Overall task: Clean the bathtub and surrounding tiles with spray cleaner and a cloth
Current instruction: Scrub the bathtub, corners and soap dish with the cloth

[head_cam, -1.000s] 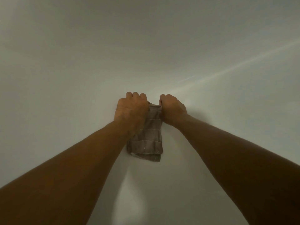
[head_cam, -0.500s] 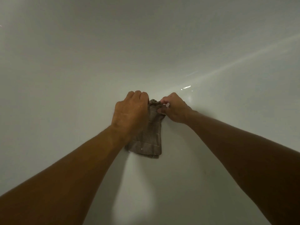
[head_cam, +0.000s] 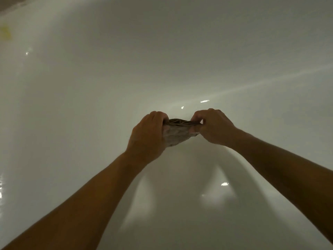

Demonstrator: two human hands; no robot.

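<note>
1. Right now both hands hold one small, crumpled grey-brown cloth (head_cam: 177, 131) between them, raised above the glossy white bathtub (head_cam: 90, 105) interior.
2. Curled round the cloth's left side, the left hand (head_cam: 146, 136) has most of the fabric bunched against its palm.
3. Opposite it, the right hand (head_cam: 214, 128) pinches the cloth's right edge, its fingertips (head_cam: 195, 118) drawn in on the fabric.
4. From this view the cloth appears lifted clear of the tub wall; whether any part brushes the enamel cannot be told.
5. Judging by the grip, the step in hand is regathering or refolding the cloth to present a fresh face, a pause within the wiping itself.
6. Small bright glints on the tub floor suggest a wet surface, so wiping looks underway and not finished; no spray bottle is in view, and no tiles show.
7. Next, the cloth needs settling into a flat pad under one hand, then pressing back onto the tub wall.
8. That calls for firm, even pressure and overlapping strokes along the curve, since the slick enamel gives little grip.
</note>
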